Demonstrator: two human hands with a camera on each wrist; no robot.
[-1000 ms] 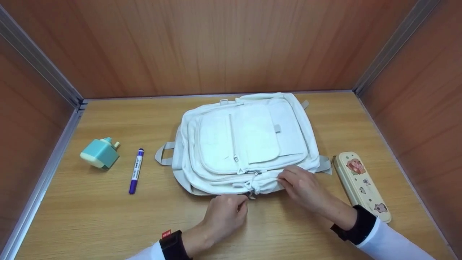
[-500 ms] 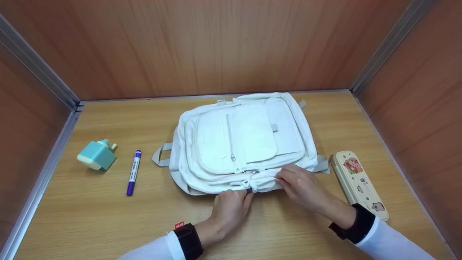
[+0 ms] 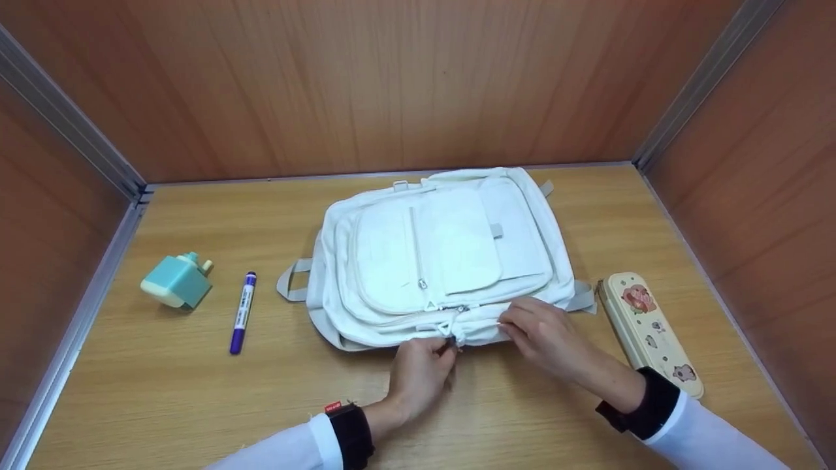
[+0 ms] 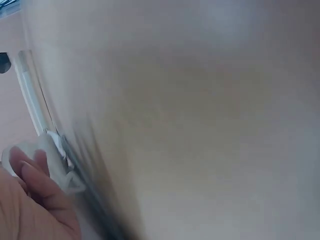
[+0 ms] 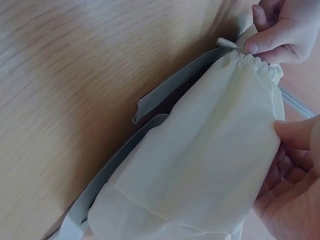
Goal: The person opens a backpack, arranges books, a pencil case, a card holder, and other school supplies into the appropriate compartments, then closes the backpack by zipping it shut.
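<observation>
A white backpack (image 3: 392,254) lies flat on the table, front side up. My left hand (image 3: 419,377) is at its near edge, with thumb and fingers pinched together beside the zipper ends. In the right wrist view that hand pinches the backpack at the gathered mouth of the elastic side pocket (image 5: 195,145); the exact part between its fingertips is hidden. My right hand (image 3: 547,338) pinches the pocket's fabric farther right, its thumb on the cloth. A white triangular zipper pull (image 4: 75,183) shows close to my fingers in the left wrist view.
A cream pencil case (image 3: 653,333) with printed pictures lies by my right forearm. On the left are a purple-capped marker (image 3: 242,313) and a teal pencil sharpener (image 3: 177,282) with a crank. Wooden panels (image 3: 392,91) enclose the back and sides. A grey strap (image 5: 175,82) lies under the backpack.
My left hand has moved slightly right and up against the backpack's near edge, its fingers now at the zipper ends. My right hand keeps its hold on the pocket. The view shifted slightly.
</observation>
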